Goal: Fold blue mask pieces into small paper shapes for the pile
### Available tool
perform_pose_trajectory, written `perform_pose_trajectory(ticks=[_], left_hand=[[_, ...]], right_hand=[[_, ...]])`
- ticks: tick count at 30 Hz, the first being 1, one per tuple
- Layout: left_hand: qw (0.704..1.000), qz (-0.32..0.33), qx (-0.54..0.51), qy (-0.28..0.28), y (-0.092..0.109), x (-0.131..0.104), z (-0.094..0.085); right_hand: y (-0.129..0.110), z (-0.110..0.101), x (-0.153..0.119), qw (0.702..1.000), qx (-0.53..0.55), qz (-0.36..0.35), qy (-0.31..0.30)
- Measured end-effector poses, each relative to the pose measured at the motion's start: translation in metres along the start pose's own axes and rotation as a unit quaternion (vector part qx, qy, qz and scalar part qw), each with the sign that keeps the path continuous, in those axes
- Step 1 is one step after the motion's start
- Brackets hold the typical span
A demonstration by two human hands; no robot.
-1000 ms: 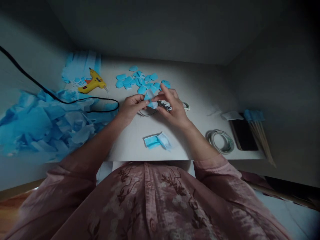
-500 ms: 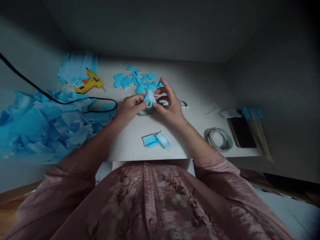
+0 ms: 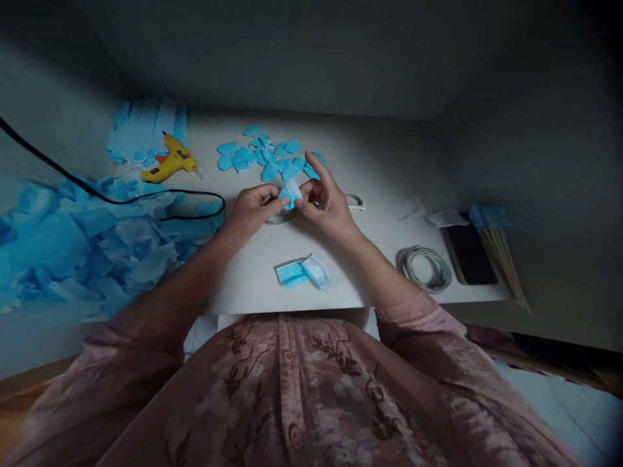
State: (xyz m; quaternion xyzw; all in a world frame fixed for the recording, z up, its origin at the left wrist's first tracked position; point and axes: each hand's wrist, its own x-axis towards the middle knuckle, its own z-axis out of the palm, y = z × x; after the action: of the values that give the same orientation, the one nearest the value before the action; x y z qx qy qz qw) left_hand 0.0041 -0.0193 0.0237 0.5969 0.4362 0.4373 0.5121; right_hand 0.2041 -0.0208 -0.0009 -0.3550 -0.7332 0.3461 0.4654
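A small light-blue fabric piece [image 3: 291, 192] is held up over the middle of the white table. My left hand [image 3: 257, 206] pinches its left side between thumb and fingers. On the right side, my right hand [image 3: 327, 202] grips the same piece, its index finger raised. Beneath the hands, a ring-shaped roll [image 3: 280, 220] is mostly covered. Several cut blue pieces [image 3: 267, 155] are scattered just behind the hands. Nearer the front edge lies a folded blue and white scrap [image 3: 294, 274].
At left are a heap of blue fabric [image 3: 131, 243], a yellow glue gun [image 3: 170, 161], a black cable [image 3: 111, 200] and stacked blue sheets [image 3: 150, 126]. At right are a tape roll [image 3: 426, 269], a dark phone [image 3: 470, 255] and blue-tipped sticks [image 3: 503, 259].
My right thumb and fingers have closed in on the fabric piece, where the hand was more spread before. The view has shifted slightly.
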Motion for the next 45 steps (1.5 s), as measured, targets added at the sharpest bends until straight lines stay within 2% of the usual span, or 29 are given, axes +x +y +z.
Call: perform_pose_trajectory(ticks=[7, 16, 22, 27, 38, 41, 45], left_hand=[[1.000, -0.005, -0.005, -0.012, 0.002, 0.000, -0.001], [0.999, 0.001, 0.038, -0.013, 0.004, -0.002, -0.002], [0.998, 0.006, 0.047, -0.032, 0.007, -0.006, -0.001], [0.998, -0.008, 0.048, -0.028, 0.010, -0.006, -0.002], [0.984, 0.064, 0.162, -0.029, 0.022, -0.009, 0.004], [0.986, 0.060, 0.156, -0.027, 0.020, -0.008, 0.003], [0.995, 0.026, 0.091, -0.038, 0.017, -0.006, -0.001]], right_hand=[[-0.003, 0.003, 0.000, 1.000, 0.019, 0.019, 0.006], [-0.004, 0.002, -0.001, 0.999, 0.027, -0.009, -0.036], [-0.011, -0.003, 0.001, 0.997, 0.037, -0.006, -0.064], [-0.017, -0.006, 0.002, 0.997, 0.067, -0.014, -0.030], [-0.022, 0.000, 0.004, 0.997, -0.070, -0.014, 0.038], [-0.028, -0.001, 0.002, 0.994, -0.092, -0.035, 0.041], [-0.035, -0.008, 0.000, 0.987, -0.136, -0.086, 0.013]])
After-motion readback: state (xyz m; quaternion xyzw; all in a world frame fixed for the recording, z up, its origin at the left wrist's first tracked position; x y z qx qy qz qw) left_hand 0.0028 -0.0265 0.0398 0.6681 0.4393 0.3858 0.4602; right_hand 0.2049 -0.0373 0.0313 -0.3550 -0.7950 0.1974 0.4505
